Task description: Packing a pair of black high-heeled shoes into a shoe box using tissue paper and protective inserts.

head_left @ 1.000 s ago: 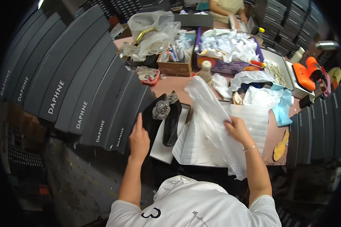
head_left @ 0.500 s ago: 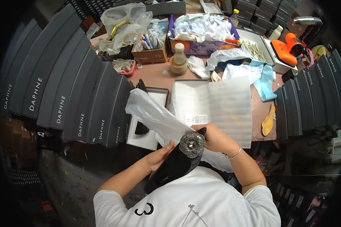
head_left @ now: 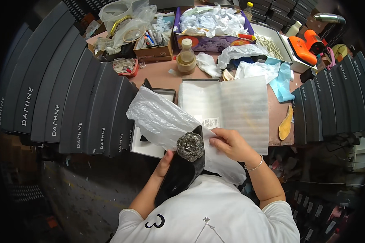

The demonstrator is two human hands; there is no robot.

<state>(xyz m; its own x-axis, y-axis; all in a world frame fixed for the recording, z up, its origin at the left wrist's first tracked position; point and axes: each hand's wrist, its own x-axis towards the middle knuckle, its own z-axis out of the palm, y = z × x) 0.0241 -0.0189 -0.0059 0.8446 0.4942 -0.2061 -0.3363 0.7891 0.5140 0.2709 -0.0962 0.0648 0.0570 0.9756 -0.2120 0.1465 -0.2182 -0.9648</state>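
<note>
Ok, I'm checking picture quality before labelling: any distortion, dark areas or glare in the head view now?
Head view: the dark boxes at left curve with the lens, corners are black, the floor is dim, the crinkled sheet shows pale sheen, the flower ornament on the black shoe shows clear texture.

Black shoe [head_left: 181, 174] with glittering flower [head_left: 190, 146] in left grip [head_left: 163, 165], translucent sheet [head_left: 158, 119] in right grip [head_left: 230, 144].

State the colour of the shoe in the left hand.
The shoe is black, with a silvery-grey ornament; the head view shows it best.
</note>
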